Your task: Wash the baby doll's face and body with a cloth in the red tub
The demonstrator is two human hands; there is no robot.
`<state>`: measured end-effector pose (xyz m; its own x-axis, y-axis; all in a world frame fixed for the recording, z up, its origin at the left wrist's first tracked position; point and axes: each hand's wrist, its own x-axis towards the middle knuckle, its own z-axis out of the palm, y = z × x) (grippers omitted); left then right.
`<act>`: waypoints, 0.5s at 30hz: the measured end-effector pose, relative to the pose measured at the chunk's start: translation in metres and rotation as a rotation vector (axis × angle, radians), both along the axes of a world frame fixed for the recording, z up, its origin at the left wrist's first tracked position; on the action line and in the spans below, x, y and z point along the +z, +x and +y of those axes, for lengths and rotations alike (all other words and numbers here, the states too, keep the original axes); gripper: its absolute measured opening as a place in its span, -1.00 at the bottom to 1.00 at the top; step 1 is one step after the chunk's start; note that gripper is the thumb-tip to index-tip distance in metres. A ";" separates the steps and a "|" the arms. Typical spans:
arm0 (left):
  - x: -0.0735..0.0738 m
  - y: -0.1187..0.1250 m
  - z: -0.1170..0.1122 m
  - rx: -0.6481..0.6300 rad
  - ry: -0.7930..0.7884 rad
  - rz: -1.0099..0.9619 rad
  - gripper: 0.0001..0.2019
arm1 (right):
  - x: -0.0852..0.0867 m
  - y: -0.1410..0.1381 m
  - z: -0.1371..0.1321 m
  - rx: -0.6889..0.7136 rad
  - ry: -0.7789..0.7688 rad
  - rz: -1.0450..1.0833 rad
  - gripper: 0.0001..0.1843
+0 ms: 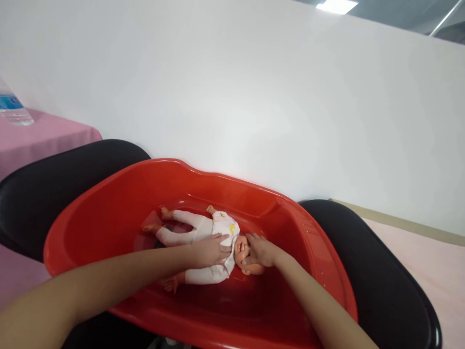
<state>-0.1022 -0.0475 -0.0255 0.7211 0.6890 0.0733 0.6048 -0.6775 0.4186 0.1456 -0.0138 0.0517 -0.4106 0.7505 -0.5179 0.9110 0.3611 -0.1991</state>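
Note:
A baby doll [203, 227] in a white top with pink and yellow print and pale leggings lies face up inside a red plastic baby bathtub [119, 208]. Its feet point left and its head is on the right. My left hand [212, 251] lies on the doll's chest, fingers stretched out flat. Around the top of the doll's head curves my right hand [262, 252], thumb on one side and fingers on the other, covering the forehead and part of the face.
Black chair seats stand under or beside the tub, one at the left [65, 179] and one at the right [370, 271]. A water bottle [16, 109] stands on a pink-covered table [54, 130] at far left. A white wall [232, 87] rises behind the tub.

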 end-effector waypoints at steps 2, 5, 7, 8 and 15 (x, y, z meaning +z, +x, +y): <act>-0.003 -0.006 -0.011 -0.131 -0.043 -0.033 -0.56 | -0.001 -0.001 0.000 0.003 0.010 -0.015 -0.21; -0.008 -0.007 -0.024 -0.225 -0.006 -0.064 -0.62 | -0.002 0.000 0.001 0.002 0.016 -0.010 -0.20; -0.007 -0.004 -0.027 -0.305 0.009 -0.050 -0.76 | -0.003 0.001 0.001 -0.007 0.012 -0.002 -0.21; -0.004 -0.001 -0.026 -0.320 -0.009 -0.051 -0.81 | -0.003 0.001 0.001 -0.015 0.011 0.007 -0.21; 0.010 0.017 0.009 0.239 -0.017 0.009 -0.15 | -0.004 0.002 0.002 -0.045 0.026 0.023 -0.24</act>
